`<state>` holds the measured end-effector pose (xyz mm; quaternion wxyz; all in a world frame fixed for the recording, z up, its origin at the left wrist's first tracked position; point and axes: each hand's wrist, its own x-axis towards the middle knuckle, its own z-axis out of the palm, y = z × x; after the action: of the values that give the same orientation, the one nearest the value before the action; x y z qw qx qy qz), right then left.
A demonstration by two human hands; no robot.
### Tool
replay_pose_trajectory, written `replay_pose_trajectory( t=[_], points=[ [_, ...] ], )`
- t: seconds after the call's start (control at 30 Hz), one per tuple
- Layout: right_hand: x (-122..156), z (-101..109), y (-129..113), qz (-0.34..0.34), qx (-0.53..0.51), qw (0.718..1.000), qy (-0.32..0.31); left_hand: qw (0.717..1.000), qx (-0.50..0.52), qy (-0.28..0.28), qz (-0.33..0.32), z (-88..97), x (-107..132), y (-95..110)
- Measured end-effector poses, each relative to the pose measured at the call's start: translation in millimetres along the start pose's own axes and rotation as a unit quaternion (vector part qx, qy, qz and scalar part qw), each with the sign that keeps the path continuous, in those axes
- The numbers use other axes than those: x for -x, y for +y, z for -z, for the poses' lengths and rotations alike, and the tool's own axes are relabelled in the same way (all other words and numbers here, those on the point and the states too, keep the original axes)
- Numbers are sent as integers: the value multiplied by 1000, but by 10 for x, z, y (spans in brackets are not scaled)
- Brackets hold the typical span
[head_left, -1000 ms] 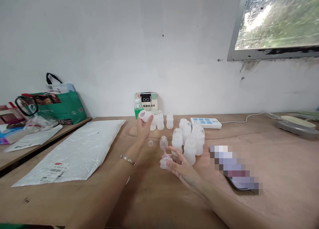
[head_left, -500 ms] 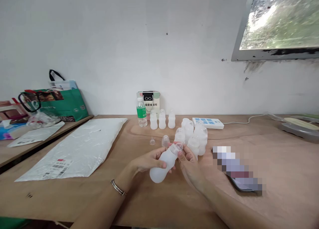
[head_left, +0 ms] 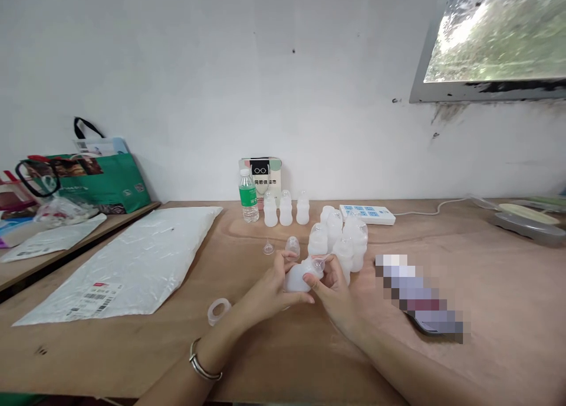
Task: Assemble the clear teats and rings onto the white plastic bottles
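Head camera: from my distant seat I have the held piece, a frosted white, rounded plastic bottle [head_left: 297, 278], just below the centre of the frame, tilted with its neck toward the right. The fingers of the left hand [head_left: 269, 289] are wrapped about its body, and those of the right hand [head_left: 337, 289] are closed around the neck end, where a clear, nipple-shaped plastic top [head_left: 318, 266] sits at the mouth. I judge the joining of the two to be partway along; whether the top is seated I cannot tell, since the joint is partly covered. Near the middle of the frame, a clear, domed plastic cap [head_left: 292, 247] and a small, clear, nipple-shaped plastic piece [head_left: 268, 249] rest apart on the brown wooden tabletop [head_left: 442, 247]; a white, round plastic ring [head_left: 211, 315] lies lower left of centre, near the left wrist. By my reading, these parts are yet to be fitted. Three frosted white bottles with clear tops [head_left: 286, 211] stand in a row above them and look finished to me. Right of centre, a cluster of similar white bottles [head_left: 335, 229] overlaps too much for me to judge each one.
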<state>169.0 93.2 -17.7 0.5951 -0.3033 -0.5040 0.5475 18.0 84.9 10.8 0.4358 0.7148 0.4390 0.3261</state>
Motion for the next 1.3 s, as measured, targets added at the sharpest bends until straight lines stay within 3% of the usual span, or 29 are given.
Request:
replay_pose_trajectory(
  t=[0.13,0.23,0.3,0.33,0.4,0.47,0.5,0.53,0.63,0.67,0.8,0.97,1.13,1.2,1.3],
  points=[
    [78,-3,-22,-4,-15,999,-34,999,51,-2,3,-10,-21,24],
    [140,18,-66,-12,-20,996,-84,994,67,85,10,160,-32,0],
    [153,33,-73,1,-6,997,-80,990,72,122,25,299,-18,-6],
    [148,37,-69,13,0,998,-65,990,88,101,34,352,-5,-3],
    [125,35,-52,21,-2,999,-39,989,138,-15,53,401,24,10],
    [97,23,-34,-5,-7,998,-54,976,166,-123,69,374,45,22],
    [85,15,-26,-23,-6,998,-66,975,158,-136,73,343,49,23],
    [76,6,-19,-38,-1,997,-70,981,134,-118,71,310,50,22],
    [75,-17,-12,-38,11,999,-34,997,51,1,50,247,45,10],
    [81,-24,-16,-35,6,999,-28,998,43,10,50,247,46,11],
    [103,-44,-57,-59,-29,995,-69,989,65,-97,91,309,72,67],
    [91,-40,-92,-64,-6,998,-29,990,32,-62,119,344,90,107],
    [113,-27,-113,-50,31,992,-115,980,71,-173,69,349,75,65],
    [117,-25,-101,-48,53,993,-98,982,48,-169,68,344,76,88],
    [112,-25,-70,-43,71,995,-50,990,-49,-119,52,318,100,163]
  ],
)
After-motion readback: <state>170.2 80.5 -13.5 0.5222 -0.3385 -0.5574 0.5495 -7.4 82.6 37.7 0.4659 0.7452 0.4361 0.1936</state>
